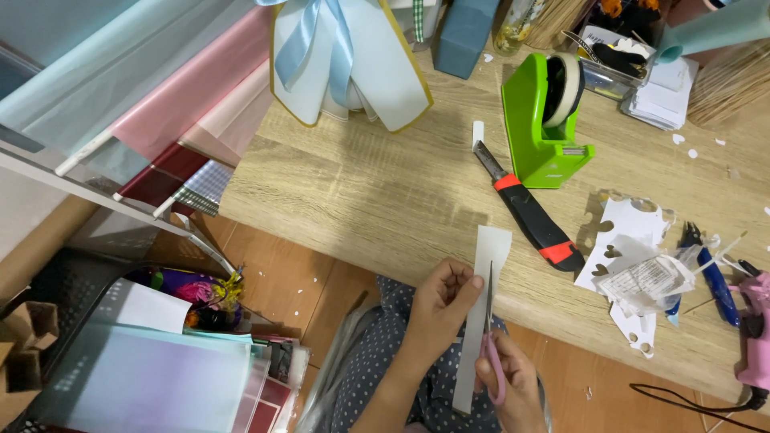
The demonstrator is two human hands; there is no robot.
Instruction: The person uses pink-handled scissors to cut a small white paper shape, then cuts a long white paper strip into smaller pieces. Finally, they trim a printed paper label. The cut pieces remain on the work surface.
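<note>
My left hand (439,298) pinches the left edge of a long white paper strip (491,248) that runs from the table edge down over my lap. My right hand (512,383) grips pink-handled scissors (490,337), whose blades point up and sit in the strip, cutting along its length. Both hands hover over my dotted blue clothing just in front of the wooden table (385,184).
On the table lie a black and red utility knife (531,218), a green tape dispenser (545,120), cut white paper scraps with a plastic bag (634,265), blue pliers (710,273) and a pink glue gun (754,337). Rolls of wrapping paper (144,88) lean at left.
</note>
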